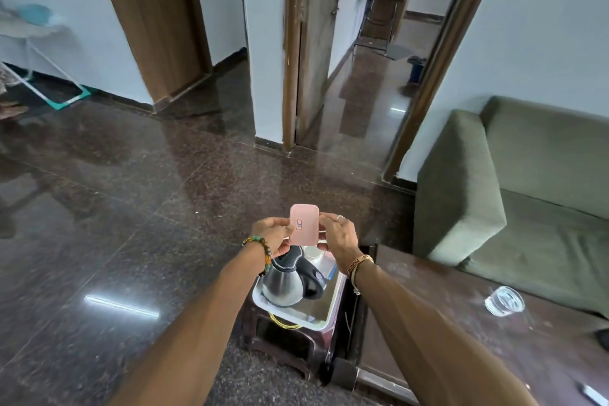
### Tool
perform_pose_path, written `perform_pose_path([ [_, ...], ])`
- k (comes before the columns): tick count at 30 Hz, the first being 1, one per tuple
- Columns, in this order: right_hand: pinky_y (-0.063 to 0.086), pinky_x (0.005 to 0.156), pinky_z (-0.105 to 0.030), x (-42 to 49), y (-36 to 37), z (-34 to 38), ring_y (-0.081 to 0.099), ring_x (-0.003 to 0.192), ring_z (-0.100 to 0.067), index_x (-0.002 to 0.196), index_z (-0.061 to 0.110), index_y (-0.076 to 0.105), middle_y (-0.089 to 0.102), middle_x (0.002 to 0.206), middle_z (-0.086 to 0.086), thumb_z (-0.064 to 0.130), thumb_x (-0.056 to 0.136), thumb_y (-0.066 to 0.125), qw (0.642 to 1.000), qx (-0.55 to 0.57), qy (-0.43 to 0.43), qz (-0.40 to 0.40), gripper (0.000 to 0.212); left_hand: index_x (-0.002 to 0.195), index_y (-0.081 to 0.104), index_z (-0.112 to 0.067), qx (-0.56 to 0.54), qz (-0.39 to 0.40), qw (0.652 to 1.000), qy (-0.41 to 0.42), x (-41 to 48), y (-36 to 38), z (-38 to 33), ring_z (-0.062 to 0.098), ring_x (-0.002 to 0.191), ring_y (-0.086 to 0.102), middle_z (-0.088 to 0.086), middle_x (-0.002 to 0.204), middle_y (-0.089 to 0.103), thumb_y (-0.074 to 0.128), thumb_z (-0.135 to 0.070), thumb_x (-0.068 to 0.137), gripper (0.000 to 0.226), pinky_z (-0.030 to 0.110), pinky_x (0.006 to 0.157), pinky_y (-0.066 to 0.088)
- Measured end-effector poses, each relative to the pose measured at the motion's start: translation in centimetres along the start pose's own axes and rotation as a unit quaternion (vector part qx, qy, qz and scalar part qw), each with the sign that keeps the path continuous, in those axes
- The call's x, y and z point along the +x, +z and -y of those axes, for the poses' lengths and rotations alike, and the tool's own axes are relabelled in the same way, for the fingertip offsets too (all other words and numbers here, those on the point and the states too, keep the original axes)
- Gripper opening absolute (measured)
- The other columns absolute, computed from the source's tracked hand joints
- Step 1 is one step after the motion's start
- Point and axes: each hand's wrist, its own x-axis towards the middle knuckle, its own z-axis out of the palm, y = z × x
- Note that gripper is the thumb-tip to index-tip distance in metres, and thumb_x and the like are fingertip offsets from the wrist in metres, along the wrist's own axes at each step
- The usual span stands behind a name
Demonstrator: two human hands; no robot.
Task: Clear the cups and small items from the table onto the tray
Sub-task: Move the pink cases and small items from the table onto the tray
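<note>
A small pink rectangular box [304, 224] with a little label is held up between my left hand [272, 236] and my right hand [340, 238], both gripping its sides, above the far end of the metal tray [324, 312]. The tray rests on a dark stool and carries a steel kettle [286, 282] with a black handle, plus a clear cup [312, 253] partly hidden behind my hands. On the brown table [461, 316] to the right stands a clear glass [504, 301].
A green sofa [527, 194] stands behind the table at the right. A small white-and-dark item [591, 394] lies at the table's near right corner. Polished dark floor spreads left and ahead, with doorways beyond and a white-legged rack [49, 76] at far left.
</note>
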Motion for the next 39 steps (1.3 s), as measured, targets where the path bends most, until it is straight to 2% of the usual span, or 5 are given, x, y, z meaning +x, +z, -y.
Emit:
perform_pose_path([
  [9, 0.059, 0.079, -0.044, 3.9, -4.7, 0.9, 0.073, 0.097, -0.031, 0.101, 0.017, 0.075, 0.077, 0.103, -0.015, 0.015, 0.095, 0.053, 0.998, 0.036, 0.006, -0.042, 0.023, 0.085, 0.062, -0.016, 0.058, 0.024, 0.998, 0.017, 3.7, 5.5, -2.3, 0.015, 0.066, 0.061, 0.007, 0.087, 0.067, 0.064, -0.002, 0.089, 0.014, 0.028, 0.066, 0.053],
  [22, 0.060, 0.078, -0.042, 6.9, -7.8, -2.4, 0.071, 0.081, -0.021, 0.097, 0.017, 0.075, 0.075, 0.087, -0.006, 0.017, 0.096, 0.052, 0.990, 0.060, 0.065, -0.111, 0.023, 0.106, 0.063, -0.014, 0.142, 0.088, 0.986, -0.017, 8.2, 9.9, -0.9, 0.018, 0.072, 0.064, 0.011, 0.098, 0.070, 0.061, -0.003, 0.089, 0.020, 0.026, 0.060, 0.053],
  [29, 0.059, 0.091, -0.050, 8.7, -6.7, -3.0, 0.073, 0.102, -0.032, 0.114, 0.008, 0.073, 0.076, 0.107, -0.017, 0.016, 0.095, 0.052, 0.980, 0.067, 0.106, -0.154, 0.029, 0.104, 0.064, -0.013, 0.181, 0.140, 0.972, -0.043, 11.3, 10.3, -1.6, 0.017, 0.072, 0.064, 0.010, 0.100, 0.069, 0.059, -0.002, 0.090, 0.019, 0.028, 0.065, 0.054],
  [34, 0.060, 0.072, -0.037, 10.2, -6.3, -2.8, 0.073, 0.100, -0.031, 0.115, 0.009, 0.073, 0.076, 0.105, -0.016, 0.019, 0.095, 0.054, 0.971, 0.078, 0.113, -0.194, 0.028, 0.106, 0.066, -0.011, 0.196, 0.179, 0.963, -0.033, 13.9, 10.9, -3.0, 0.020, 0.081, 0.065, 0.011, 0.102, 0.070, 0.061, 0.000, 0.089, 0.021, 0.034, 0.079, 0.057],
  [39, 0.061, 0.086, -0.048, 11.0, -6.7, -3.8, 0.072, 0.102, -0.033, 0.098, 0.016, 0.074, 0.075, 0.107, -0.015, 0.020, 0.093, 0.056, 0.964, 0.079, 0.123, -0.221, 0.019, 0.111, 0.065, -0.013, 0.220, 0.199, 0.954, -0.038, 15.3, 12.2, -2.2, 0.017, 0.077, 0.063, 0.010, 0.103, 0.069, 0.060, -0.001, 0.089, 0.026, 0.034, 0.079, 0.057],
])
